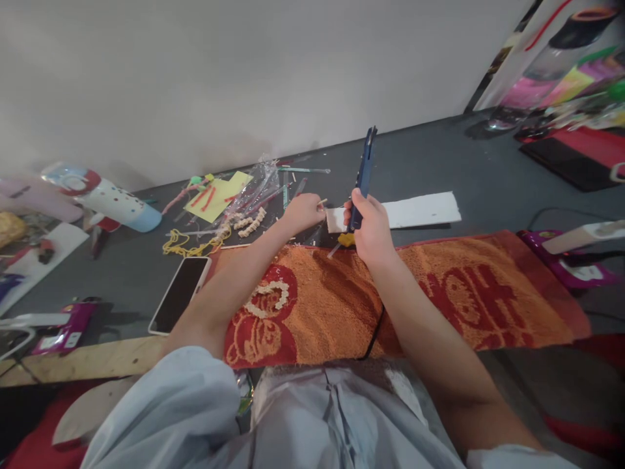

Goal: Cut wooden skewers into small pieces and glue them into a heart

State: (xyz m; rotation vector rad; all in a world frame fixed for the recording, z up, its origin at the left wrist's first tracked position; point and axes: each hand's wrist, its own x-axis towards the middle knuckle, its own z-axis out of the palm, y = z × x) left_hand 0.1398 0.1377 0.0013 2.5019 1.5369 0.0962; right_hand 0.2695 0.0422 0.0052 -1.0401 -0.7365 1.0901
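My left hand [303, 212] is closed in a pinch on a small pale stick [322, 202], just left of a white strip [422, 210] lying on the dark table. My right hand [371, 225] wraps round a long dark blue hand tool [364, 166], held nearly upright in front of the strip. Its exact kind is unclear from this angle. Below both hands lies an orange and red towel [336, 299]. A curved chain of small cream pieces [283, 293] rests on it, and a yellow bit [346, 240] lies by the right wrist.
Left of my hands are cream clusters [251, 223], clear plastic wrapping [263, 176], yellow paper [217, 197], yellow string [188, 244] and a phone [180, 294]. A dotted bottle [122, 202] stands farther left. At the right are a clear bottle [532, 81] and a purple-based clamp [576, 260].
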